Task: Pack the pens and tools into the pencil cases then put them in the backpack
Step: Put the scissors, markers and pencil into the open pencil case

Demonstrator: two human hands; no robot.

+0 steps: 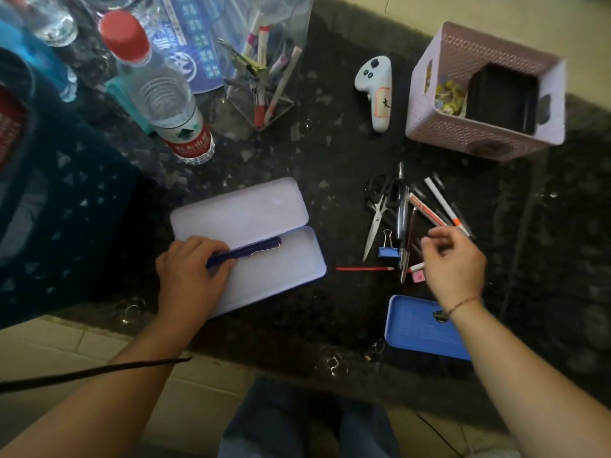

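Observation:
A lilac pencil case (284, 276) lies open on the dark counter, lid flat behind it. My left hand (188, 276) rests in the case and grips a dark blue pen (254, 249) that lies inside it. To the right sits a loose heap of pens (429, 213) with scissors (377, 213), a blue binder clip (388, 251), a red pencil (363, 269) and a pink eraser (417, 276). My right hand (453, 259) hovers over the near end of that heap, fingers curled and apart, holding nothing I can see. A dark blue backpack (59, 206) stands at the left.
A blue tray (416, 328) lies under my right wrist. Behind are a water bottle (165, 104), a clear bag of pens (264, 71), a white controller (377, 90) and a pink basket (463, 127). The counter's front edge runs just below the case.

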